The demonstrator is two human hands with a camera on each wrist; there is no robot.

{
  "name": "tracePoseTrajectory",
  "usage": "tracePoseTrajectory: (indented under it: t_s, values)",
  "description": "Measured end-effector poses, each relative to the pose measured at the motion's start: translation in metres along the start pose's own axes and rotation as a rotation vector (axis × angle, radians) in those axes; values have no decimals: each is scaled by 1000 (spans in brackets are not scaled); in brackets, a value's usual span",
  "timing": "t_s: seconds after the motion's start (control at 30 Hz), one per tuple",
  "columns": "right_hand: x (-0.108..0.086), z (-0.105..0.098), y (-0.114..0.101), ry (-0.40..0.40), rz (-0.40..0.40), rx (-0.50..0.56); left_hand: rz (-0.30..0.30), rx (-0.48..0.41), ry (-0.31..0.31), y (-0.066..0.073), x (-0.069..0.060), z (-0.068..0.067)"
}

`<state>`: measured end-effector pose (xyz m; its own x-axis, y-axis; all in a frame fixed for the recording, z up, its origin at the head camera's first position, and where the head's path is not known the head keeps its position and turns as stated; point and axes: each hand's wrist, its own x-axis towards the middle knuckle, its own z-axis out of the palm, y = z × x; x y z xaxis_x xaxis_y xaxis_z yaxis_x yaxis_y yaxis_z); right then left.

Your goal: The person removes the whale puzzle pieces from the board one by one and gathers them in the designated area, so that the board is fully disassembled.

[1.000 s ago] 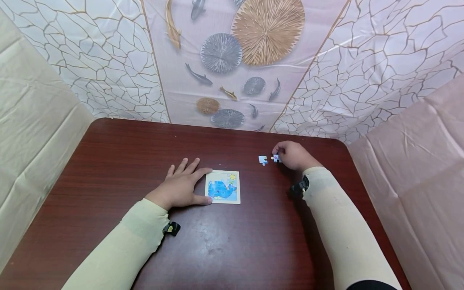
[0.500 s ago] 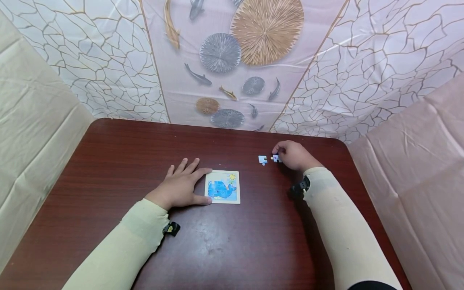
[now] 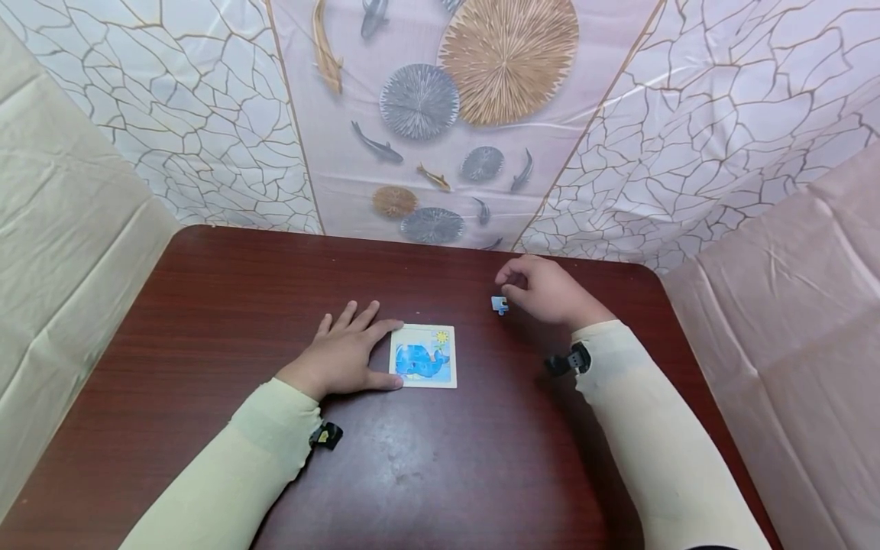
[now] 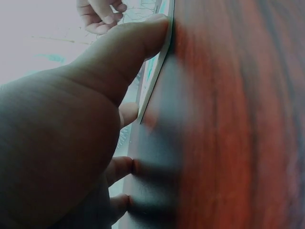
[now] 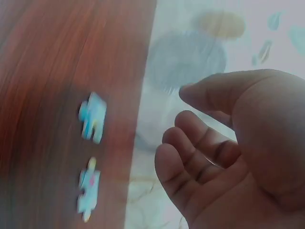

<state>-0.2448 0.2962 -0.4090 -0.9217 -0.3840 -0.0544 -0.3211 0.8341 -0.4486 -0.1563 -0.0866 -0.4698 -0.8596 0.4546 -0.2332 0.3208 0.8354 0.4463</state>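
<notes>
A square framed jigsaw puzzle [image 3: 443, 374] with a blue whale and a yellow sun lies flat on the table. My left hand [image 3: 340, 355] has its fingers spread, thumb and index finger touching the puzzle's left corners. In the right wrist view, a pale blue puzzle piece [image 5: 95, 114] and a second puzzle piece [image 5: 90, 188] with a pink mark lie apart on the table. My right hand [image 3: 546, 290] hovers beside them, fingers loosely bent, with nothing visible in it. In the head view it hides the second piece; the first puzzle piece [image 3: 499, 305] shows near its thumb.
The dark reddish-brown table [image 3: 412, 473] runs back to a patterned cloth wall [image 3: 426, 183]. Cloth panels stand at the left [image 3: 69, 229] and right [image 3: 791, 305] sides. A black wrist camera [image 3: 326, 435] is strapped on the left wrist.
My right hand has let go of the piece with the pink mark, risen and moved slightly left, over toward the other piece. My left hand and the framed puzzle have stayed put.
</notes>
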Motion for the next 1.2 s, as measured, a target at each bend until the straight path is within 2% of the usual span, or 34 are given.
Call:
tracePoseTrajectory:
  t_s: [0.2,0.47,0.9,1.2]
  values:
    - [-4,9,-33,-39,-84,0,0,-2,-3,0,0,1]
    - [-5,29,-59,-148,-151,-13,-2,-10,0,1,0,0]
    - [2,62,-73,-290,-163,13,2,-6,-1,0,0,-1]
    - [8,70,-76,-350,-179,-61,1,-14,-10,-1,1,0]
